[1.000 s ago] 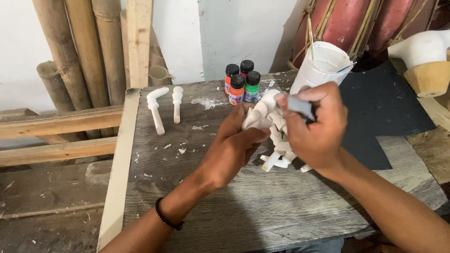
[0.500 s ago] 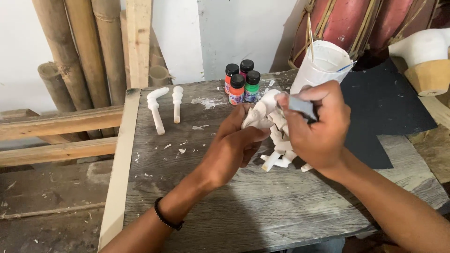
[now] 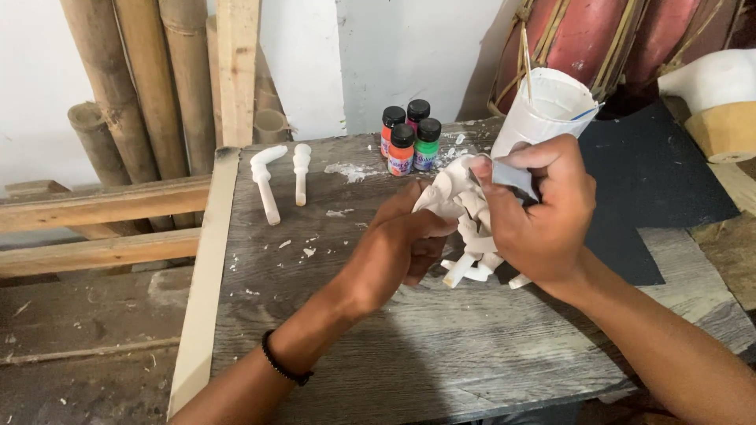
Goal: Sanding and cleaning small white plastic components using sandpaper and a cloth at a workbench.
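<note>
- White carved figure (image 3: 465,216) is the largest piece I have in hand, held just above the grey plank surface (image 3: 409,346), in front of the small paint bottles (image 3: 411,135).
- I judge it light and stiff but fragile: thin pegs stick out at its lower end, so the thick middle is the safest hold.
- Its long axis seems to run from upper left, a pointed tip, down to the right where the pegs splay toward the surface.
- My left hand (image 3: 402,252) cups it from below, fingers curled shut around the body.
- My right hand (image 3: 543,212) pinches a small grey sheet (image 3: 513,177) against its top, fingers closed tight.
</note>
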